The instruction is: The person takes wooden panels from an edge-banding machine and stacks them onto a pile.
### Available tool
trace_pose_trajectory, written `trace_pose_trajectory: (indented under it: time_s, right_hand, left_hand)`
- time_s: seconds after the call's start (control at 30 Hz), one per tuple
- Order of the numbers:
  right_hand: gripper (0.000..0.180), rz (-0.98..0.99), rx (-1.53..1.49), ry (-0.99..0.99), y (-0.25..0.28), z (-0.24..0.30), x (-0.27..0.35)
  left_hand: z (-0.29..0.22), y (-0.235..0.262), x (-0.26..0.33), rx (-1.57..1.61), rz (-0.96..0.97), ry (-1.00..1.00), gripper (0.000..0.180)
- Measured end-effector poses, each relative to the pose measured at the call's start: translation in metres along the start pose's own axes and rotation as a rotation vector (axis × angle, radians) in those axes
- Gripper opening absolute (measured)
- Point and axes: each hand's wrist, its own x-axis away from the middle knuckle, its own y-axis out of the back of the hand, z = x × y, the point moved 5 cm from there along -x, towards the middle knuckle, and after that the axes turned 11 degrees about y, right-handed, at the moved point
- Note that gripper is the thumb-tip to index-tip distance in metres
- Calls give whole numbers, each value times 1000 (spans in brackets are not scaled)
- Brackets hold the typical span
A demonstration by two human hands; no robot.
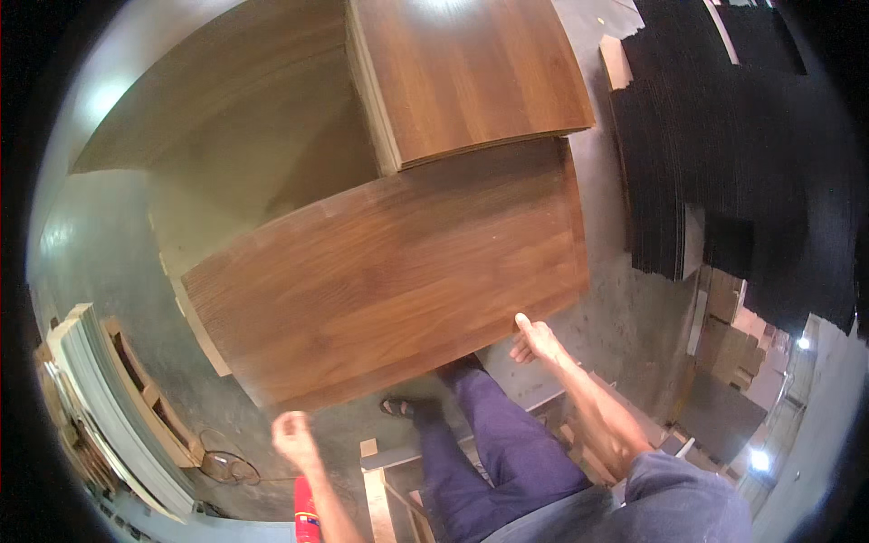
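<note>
A large brown wood-grain panel lies tilted across the middle, on top of a stack. My right hand is at its near edge toward the right, the thumb over the edge and the other fingers curled below. At the panel's near left corner, my left hand is closed with its fingertips against the edge; slight blur softens that corner. Behind the panel, a taller stack of similar wood-grain boards rises. To its left lies a dull tan board surface, partly shaded.
Black boards are piled at the right. Pale strips and panels lean at the left, near a cable on the floor. A red container is beside my left forearm. Wooden framing stands by my legs.
</note>
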Motion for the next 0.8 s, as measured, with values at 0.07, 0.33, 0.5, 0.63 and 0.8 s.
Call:
trace_pose_trajectory:
  time_s: [0.07, 0.33, 0.5, 0.63, 0.8]
  right_hand:
    - [61, 2, 100, -25, 18, 7, 1]
    - [65, -804, 767, 719, 136, 121, -43]
    - [57, -625, 320, 640, 155, 135, -90]
    - [46, -550, 222, 648, 158, 145, -82]
    - [37, -581, 274, 620, 163, 153, -82]
  left_hand:
    - [-20, 38, -24, -197, -407, -391, 48]
    - [-35, 13, -135, 242, 208, 31, 61]
    - [-47, -5, -108, 192, 132, 51, 52]
    - [-56, -22, -95, 189, 139, -7, 50]
    - [-62, -26, -90, 197, 76, 28, 50]
